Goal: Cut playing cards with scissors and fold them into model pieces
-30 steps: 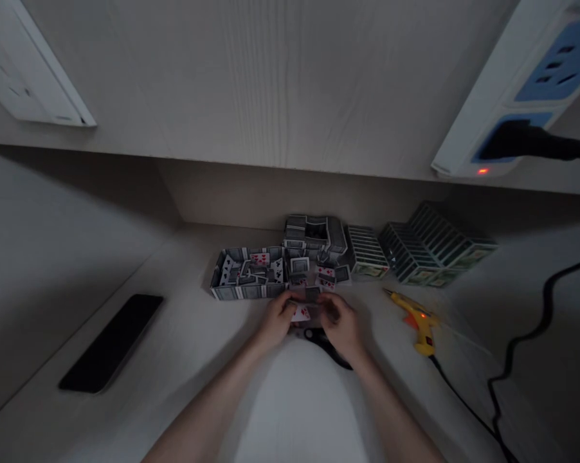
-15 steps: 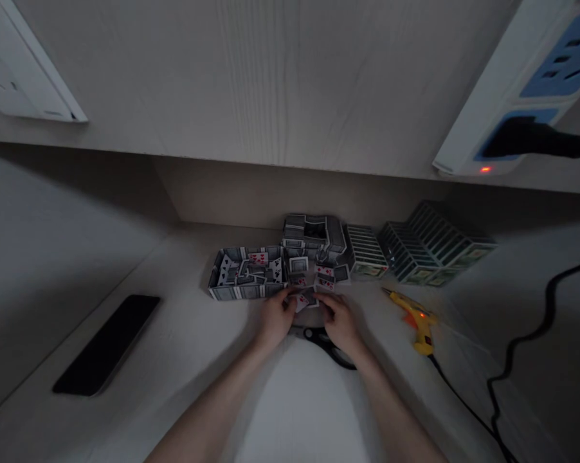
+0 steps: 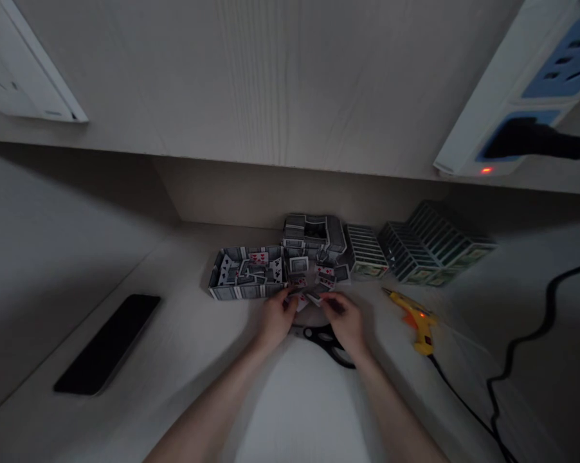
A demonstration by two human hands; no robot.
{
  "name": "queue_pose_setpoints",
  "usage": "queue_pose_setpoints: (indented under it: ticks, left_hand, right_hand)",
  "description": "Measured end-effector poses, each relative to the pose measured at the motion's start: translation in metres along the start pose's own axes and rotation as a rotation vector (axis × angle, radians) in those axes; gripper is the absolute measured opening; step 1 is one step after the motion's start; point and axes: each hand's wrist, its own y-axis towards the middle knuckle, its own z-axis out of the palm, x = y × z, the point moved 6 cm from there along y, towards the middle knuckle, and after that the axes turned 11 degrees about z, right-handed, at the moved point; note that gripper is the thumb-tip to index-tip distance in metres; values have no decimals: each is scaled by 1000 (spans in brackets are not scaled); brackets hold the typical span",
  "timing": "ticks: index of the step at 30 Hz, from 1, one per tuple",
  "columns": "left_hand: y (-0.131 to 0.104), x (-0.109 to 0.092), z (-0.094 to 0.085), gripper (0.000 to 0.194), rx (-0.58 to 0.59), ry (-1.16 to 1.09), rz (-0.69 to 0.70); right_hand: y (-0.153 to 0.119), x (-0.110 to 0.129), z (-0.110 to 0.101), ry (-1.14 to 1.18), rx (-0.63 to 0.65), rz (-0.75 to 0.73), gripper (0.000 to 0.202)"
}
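Note:
My left hand pinches a small playing card with red marks between thumb and fingers. Just to its right, my right hand has thumb and forefinger closed on a second card, tilted so that its dark back shows. More small cards lie beyond my fingertips. Left of them stands an open box made of cards, with loose cards inside. A boxy card structure with an opening on top is behind. Black-handled scissors lie under and beside my right hand.
A yellow glue gun with a lit red light and a cable lies at right. Slatted card stacks stand behind it. A black phone lies at left. A power strip hangs above right.
My right hand has shifted slightly right, and the card in its fingers has separated from the left-hand card and tilted. My left hand has barely moved.

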Motion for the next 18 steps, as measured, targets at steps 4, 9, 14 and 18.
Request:
queue_pose_setpoints:
  ticks: [4, 9, 14, 18]
  left_hand:
    - [-3, -7, 3, 36, 50, -29, 65]
    - [-8, -21, 8, 35, 147, -5, 206]
    - [-10, -16, 11, 39, 192, 100, 235]
    - [-7, -7, 12, 37, 165, 130, 228]
  right_hand:
    - [-2, 0, 8, 106, 133, 81, 19]
    - [-3, 1, 11, 196, 204, 139, 22]
    - [-6, 7, 11, 234, 264, 113, 22]
    - [-9, 13, 11, 183, 329, 53, 18]
